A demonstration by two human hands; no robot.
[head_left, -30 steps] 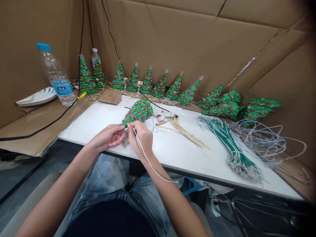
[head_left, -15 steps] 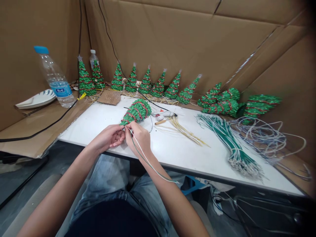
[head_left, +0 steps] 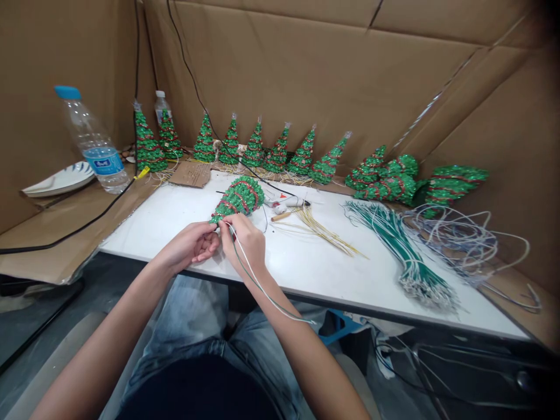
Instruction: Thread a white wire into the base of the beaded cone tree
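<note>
A small green beaded tree (head_left: 238,198) with red trim lies on its side on the white table (head_left: 306,262), its tip towards me. My left hand (head_left: 192,245) pinches the tree's tip with curled fingers. My right hand (head_left: 245,239) is closed beside it, also at the tip, pinching a thin white-and-green wire (head_left: 262,286) that trails down over my right forearm.
A row of upright green trees (head_left: 258,149) lines the cardboard wall, with several fallen ones (head_left: 394,178) to the right. A bundle of green wires (head_left: 402,251), loose white wires (head_left: 464,239), straw-coloured sticks (head_left: 324,230), a water bottle (head_left: 90,143) and a plate (head_left: 59,181) lie around.
The view has shifted slightly; both hands stay at the tree's tip with only small finger movement.
</note>
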